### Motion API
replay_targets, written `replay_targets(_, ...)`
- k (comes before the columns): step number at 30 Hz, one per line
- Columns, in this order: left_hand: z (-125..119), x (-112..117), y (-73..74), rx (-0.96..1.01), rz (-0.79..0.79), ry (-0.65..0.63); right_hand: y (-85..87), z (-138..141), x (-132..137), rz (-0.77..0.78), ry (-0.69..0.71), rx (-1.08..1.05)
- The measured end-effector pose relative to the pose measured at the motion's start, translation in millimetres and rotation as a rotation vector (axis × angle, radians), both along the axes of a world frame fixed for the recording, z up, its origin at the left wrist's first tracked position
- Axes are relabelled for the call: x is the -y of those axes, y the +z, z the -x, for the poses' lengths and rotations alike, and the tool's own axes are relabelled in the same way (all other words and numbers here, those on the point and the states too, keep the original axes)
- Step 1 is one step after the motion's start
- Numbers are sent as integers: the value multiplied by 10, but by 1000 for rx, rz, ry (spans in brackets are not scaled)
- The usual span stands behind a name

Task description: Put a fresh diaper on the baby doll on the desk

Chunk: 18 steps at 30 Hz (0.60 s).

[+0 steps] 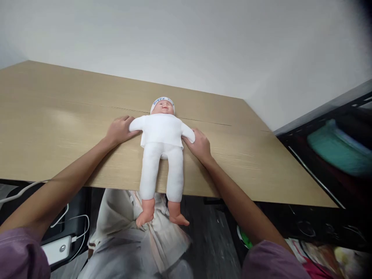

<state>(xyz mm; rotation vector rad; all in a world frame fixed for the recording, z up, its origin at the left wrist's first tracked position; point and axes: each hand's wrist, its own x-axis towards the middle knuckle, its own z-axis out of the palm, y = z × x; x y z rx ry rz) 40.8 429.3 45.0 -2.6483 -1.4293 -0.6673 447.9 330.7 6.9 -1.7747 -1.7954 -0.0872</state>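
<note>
A baby doll (161,144) in a white suit and white cap lies face up on the light wooden table (58,116), its bare feet hanging over the near edge. My left hand (118,130) rests at the end of the doll's outstretched arm on the left, fingers curled around the sleeve. On the other side, my right hand (200,145) presses against the doll's other arm and flank, fingers closed on the sleeve end.
A white wall stands behind the table. A black rack (334,151) with a teal item sits to the right. Below the table edge are my lap in light cloth, white cables and a white device (56,250) at the left, coloured clutter at the lower right.
</note>
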Motion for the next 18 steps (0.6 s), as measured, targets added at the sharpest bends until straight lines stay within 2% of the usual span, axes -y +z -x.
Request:
replay_targets(5,-149,-580,-36,105,-45,0,-39,-197,-531,-48,-2,7)
replay_targets(11,-322,-1223,-61,116,-77,37,-57,-370,-1192,-95,-28,56)
replay_targets(15,-461,-1548,-36,106,-69,93,-50,-455,-1576,-131,-26,104)
replay_targets(18,-526,-1711,-22,111,-32,107,-35,-497,-1783,-126,-28,132)
